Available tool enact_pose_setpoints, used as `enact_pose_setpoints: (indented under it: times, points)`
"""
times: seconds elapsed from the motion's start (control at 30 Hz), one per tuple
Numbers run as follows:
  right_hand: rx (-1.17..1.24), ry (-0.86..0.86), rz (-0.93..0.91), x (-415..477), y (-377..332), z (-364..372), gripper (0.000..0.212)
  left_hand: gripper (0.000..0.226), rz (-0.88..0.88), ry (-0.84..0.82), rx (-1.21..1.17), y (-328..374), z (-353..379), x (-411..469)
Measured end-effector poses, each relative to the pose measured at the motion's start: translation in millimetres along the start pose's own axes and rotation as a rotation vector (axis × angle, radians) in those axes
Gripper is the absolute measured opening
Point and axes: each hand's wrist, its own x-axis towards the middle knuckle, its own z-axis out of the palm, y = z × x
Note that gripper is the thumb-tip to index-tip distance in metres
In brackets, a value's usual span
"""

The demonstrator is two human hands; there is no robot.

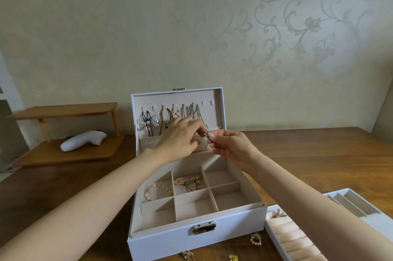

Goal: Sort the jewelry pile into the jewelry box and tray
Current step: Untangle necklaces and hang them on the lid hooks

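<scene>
Hands meet on a thin chain (205, 135) held up before the open lid (220, 107) of the jewelry box (191, 237). The left hand (180, 139) pinches its upper part, and the right hand (230, 147) pinches it just below, thumb against forefinger. Two bare hooks (203, 103) sit almost straight above the pinch, at the row's right end. The chain hangs roughly upright, so hooking it looks like a short lift.

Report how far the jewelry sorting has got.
Done: necklaces hang on hooks in the lid; a beaded bracelet and a few pieces lie in the box compartments. In hand: the left hand and right hand pinch a thin chain before the lid. Still to sort: a pearl heart and two gold pieces lie on the table before the box.
</scene>
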Motion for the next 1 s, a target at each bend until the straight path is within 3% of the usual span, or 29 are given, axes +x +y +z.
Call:
enact_pose_setpoints:
  times: [0.17,0.43,0.67,0.83,1.0]
  points:
    - [0.074,-0.04,0.03,-1.2,-0.7,-0.8,0.015,0.015,0.052,0.139,-0.045,-4.9,-6.4,2.1]
    - [-0.044,0.026,0.049,-1.3,5.5,3.1,0.02,0.017,0.071,0.251,-0.129,-9.3,-10.6,-7.1]
    - [-0.188,0.089,-0.002,1.7,9.2,6.6,0.019,0.024,-0.092,0.237,-0.14,-12.3,-22.8,-13.3]
    - [-0.406,0.174,-0.051,4.1,14.7,10.2,0.016,0.007,-0.104,0.193,-0.146,-11.1,-22.3,-27.7]
    - [-0.722,0.21,-0.172,10.2,14.9,9.6,0.012,0.011,-0.234,0.146,-0.286,-3.4,-23.0,-30.6]
